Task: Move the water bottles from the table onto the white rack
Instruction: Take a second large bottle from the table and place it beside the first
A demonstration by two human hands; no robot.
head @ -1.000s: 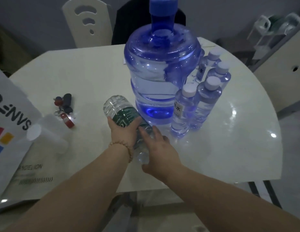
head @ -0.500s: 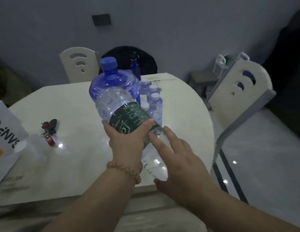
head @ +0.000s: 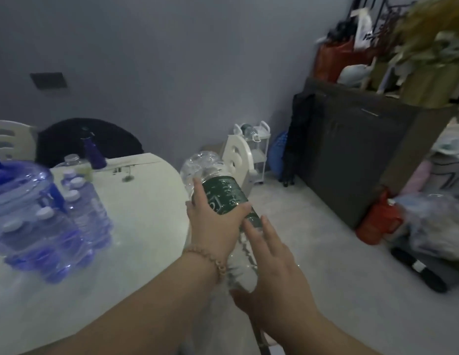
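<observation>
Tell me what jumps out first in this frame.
A big clear bottle with a green label is held in mid-air at centre: the left hand grips its label and the right hand rests on its lower end. At left, a large blue jug and a cluster of small bottles stand on the table. The white rack stands far back by the wall.

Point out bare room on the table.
Bare: the white table between the small clear bottles and its right edge, and the near strip before them. Crowded: left, round the big blue jug; back, by the dark blue bottle.
</observation>
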